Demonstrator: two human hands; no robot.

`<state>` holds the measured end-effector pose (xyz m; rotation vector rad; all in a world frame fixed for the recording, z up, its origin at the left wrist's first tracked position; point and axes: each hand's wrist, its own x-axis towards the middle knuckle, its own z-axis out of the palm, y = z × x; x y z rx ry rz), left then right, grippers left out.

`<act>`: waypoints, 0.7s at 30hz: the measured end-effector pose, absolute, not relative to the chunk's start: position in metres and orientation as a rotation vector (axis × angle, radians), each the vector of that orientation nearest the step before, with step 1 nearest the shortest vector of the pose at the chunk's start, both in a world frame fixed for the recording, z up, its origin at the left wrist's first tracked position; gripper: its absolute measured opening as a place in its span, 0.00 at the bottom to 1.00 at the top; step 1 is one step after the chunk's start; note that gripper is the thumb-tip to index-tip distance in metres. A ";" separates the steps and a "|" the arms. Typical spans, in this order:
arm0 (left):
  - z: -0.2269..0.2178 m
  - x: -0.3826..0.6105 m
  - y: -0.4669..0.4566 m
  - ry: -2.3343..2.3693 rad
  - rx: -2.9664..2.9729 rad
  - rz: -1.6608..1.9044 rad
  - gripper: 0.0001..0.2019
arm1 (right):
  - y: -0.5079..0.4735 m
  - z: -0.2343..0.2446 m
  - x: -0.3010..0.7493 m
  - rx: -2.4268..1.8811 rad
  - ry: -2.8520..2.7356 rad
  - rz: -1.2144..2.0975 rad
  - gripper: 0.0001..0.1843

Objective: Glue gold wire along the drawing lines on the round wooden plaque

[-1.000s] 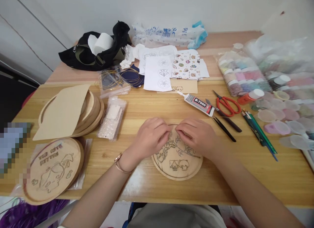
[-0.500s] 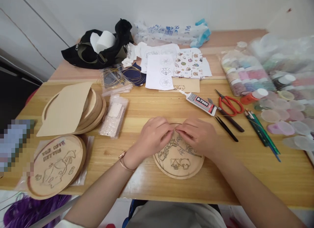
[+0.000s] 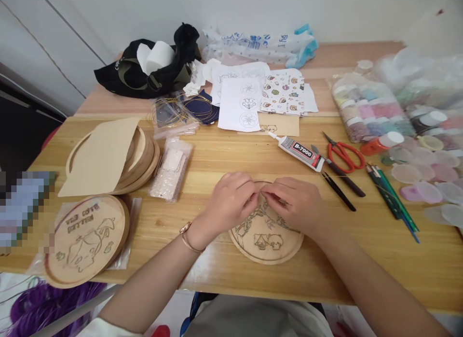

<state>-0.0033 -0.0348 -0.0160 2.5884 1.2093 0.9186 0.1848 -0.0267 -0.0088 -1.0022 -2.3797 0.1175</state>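
Both hands meet over the far part of a round wooden board (image 3: pixel 267 254), which lies flat with panda and branch line drawings on it. My left hand (image 3: pixel 235 199) is closed in a pinch, its fingertips almost touching those of my right hand (image 3: pixel 294 202). My right hand pinches too, with its knuckles bent. A thin gold wire (image 3: pixel 338 176) runs out to the right from behind my right hand, over the tweezers (image 3: pixel 338 191). The wire's end between the fingertips is mostly hidden. The hands cover the board's upper part.
To the right lie a glue tube (image 3: pixel 302 152), red-handled scissors (image 3: pixel 345 156), pens (image 3: pixel 392 197) and jars of coloured powder (image 3: pixel 376 110). On the left are stacked wooden boards (image 3: pixel 144 158), another drawn board (image 3: pixel 87 240) and a bubble-wrapped pack (image 3: pixel 170 170). Papers (image 3: pixel 238 105) lie behind.
The whole view has shifted slightly, so things sit a little further right. Both hands stay pinched together over the board, with hardly any movement.
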 end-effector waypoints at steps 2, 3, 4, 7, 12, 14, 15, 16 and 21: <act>-0.016 -0.004 -0.034 1.218 2.594 0.896 0.09 | -0.026 -0.009 0.186 -1.011 -2.375 0.124 0.11; -0.016 -0.005 -0.033 1.235 2.598 0.882 0.09 | -0.025 -0.009 0.188 -1.039 -2.369 0.128 0.11; -0.015 -0.007 -0.032 1.268 2.597 0.871 0.08 | -0.024 -0.009 0.190 -1.085 -2.354 0.131 0.11; -0.008 -0.017 -0.029 1.462 2.536 0.784 0.07 | -0.018 -0.008 0.198 -1.293 -2.282 0.164 0.09; 0.015 -0.029 -0.028 1.615 2.245 0.287 0.07 | -0.013 -0.005 0.204 -1.528 -2.272 0.376 0.06; 0.021 -0.029 -0.029 1.572 2.209 0.156 0.08 | -0.012 -0.004 0.203 -1.565 -2.263 0.421 0.06; 0.023 -0.029 -0.029 1.554 2.219 0.119 0.08 | -0.012 -0.004 0.202 -1.576 -2.252 0.428 0.07; 0.024 -0.028 -0.030 1.541 2.238 0.093 0.08 | -0.012 -0.004 0.202 -1.585 -2.241 0.429 0.07; 0.018 -0.026 -0.027 1.498 2.377 0.054 0.11 | -0.013 -0.002 0.203 -1.612 -2.262 0.477 0.08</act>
